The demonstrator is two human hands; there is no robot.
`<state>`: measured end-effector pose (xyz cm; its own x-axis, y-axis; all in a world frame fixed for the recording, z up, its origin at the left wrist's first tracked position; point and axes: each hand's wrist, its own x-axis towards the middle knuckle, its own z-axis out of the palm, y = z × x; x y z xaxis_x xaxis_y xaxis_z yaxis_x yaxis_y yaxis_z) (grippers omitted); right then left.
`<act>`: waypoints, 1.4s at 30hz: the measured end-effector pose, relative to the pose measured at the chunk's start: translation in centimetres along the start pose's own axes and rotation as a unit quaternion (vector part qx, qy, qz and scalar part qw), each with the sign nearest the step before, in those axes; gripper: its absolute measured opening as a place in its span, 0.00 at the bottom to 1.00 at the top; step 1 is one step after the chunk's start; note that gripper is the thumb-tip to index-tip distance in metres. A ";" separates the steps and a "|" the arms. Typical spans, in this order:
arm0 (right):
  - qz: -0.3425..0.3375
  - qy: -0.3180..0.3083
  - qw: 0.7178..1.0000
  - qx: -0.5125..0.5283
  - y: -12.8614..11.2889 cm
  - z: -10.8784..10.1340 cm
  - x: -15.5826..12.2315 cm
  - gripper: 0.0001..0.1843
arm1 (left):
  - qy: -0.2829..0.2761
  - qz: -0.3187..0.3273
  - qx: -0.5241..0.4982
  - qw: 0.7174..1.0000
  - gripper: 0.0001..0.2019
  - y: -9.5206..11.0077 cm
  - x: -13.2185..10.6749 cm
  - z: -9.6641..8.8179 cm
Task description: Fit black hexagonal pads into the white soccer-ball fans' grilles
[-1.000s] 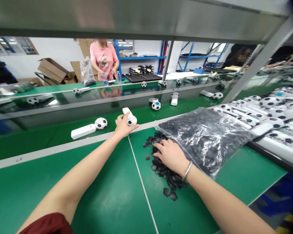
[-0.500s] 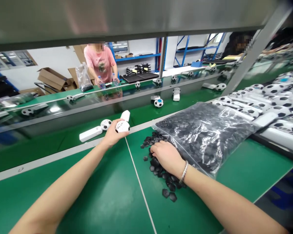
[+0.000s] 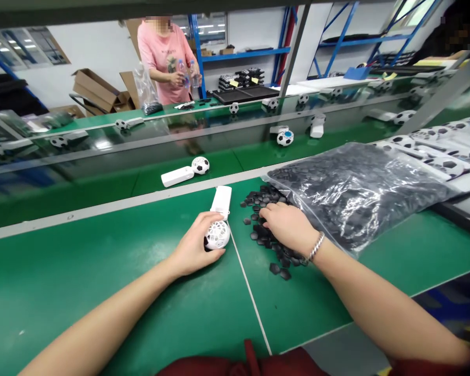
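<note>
Left hand (image 3: 191, 249) curled in a holding grip round the white mesh-headed fan (image 3: 218, 225), lying on the green tabletop (image 3: 82, 271) by its white seam line. Open green room to the left. Right hand (image 3: 288, 225) palm-down on loose black pieces (image 3: 268, 196); grip state cannot be told. Further right, clear bag (image 3: 360, 183) full of them, mouth open.

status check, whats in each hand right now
Left hand gripping white ball-head fan, resting on green table. Right hand flat on loose black pieces beside plastic bag. Nothing between the hands.
</note>
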<state>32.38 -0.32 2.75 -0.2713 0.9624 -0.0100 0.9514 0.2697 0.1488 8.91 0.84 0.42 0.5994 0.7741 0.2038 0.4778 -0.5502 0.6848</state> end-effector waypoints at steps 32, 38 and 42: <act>-0.110 0.004 0.994 0.028 -1.9 0.6 0.6 0.10 | -0.001 -0.014 -0.038 0.999 0.36 0.0 -0.7 -0.2; -0.085 0.078 0.973 0.198 -1.3 1.1 1.1 0.15 | -0.009 0.016 -0.046 0.999 0.29 0.0 -0.8 -0.3; -0.147 0.109 0.910 0.372 -2.1 0.2 0.4 0.12 | -0.015 0.016 -0.048 0.999 0.28 -0.1 -0.7 -0.3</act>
<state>30.36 -0.53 2.24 -0.4751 0.8381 0.2680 0.6466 0.5391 -0.5397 8.26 0.45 0.44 0.6339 0.7453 0.2064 0.3942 -0.5410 0.7429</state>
